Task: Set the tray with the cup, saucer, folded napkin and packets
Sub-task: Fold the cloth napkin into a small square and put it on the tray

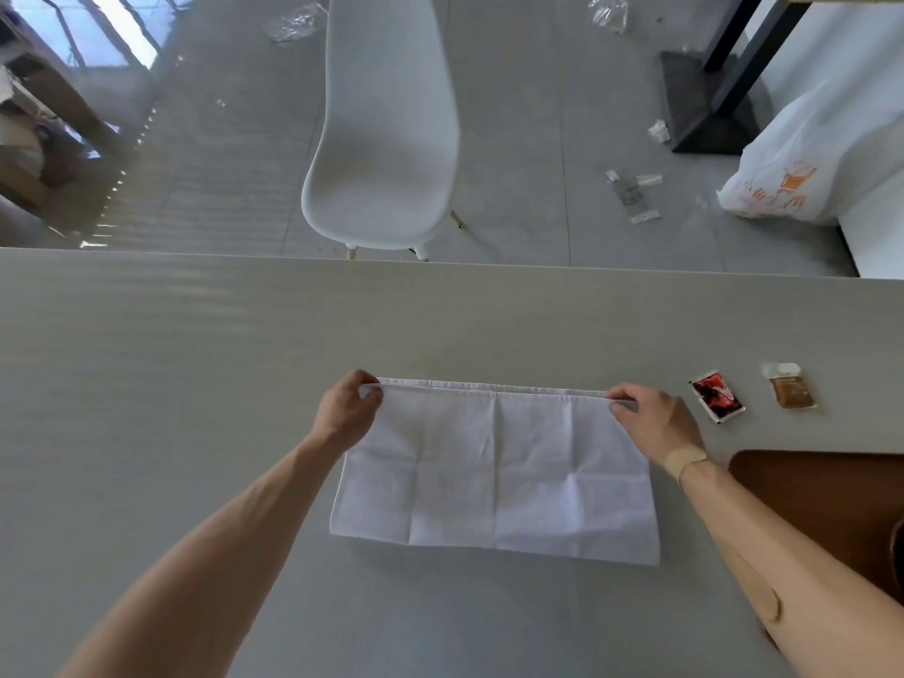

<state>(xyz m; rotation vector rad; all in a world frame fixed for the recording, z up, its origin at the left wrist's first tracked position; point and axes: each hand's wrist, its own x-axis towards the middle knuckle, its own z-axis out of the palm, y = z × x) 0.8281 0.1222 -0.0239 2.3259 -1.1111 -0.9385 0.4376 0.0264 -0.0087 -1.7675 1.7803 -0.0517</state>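
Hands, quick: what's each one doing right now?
Left hand: pinching the napkin at its far left corner.
Right hand: pinching the napkin's far right corner.

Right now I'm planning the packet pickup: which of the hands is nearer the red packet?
Right. The right hand pinches the napkin's far right corner, just left of the red packet; the left hand holds the opposite corner.

Your left hand [348, 408] and right hand [653, 417] pinch the far corners of the white napkin [494, 474] on the table [146, 384]; right of the napkin lie two packets [717, 396], near the brown tray [831, 496].
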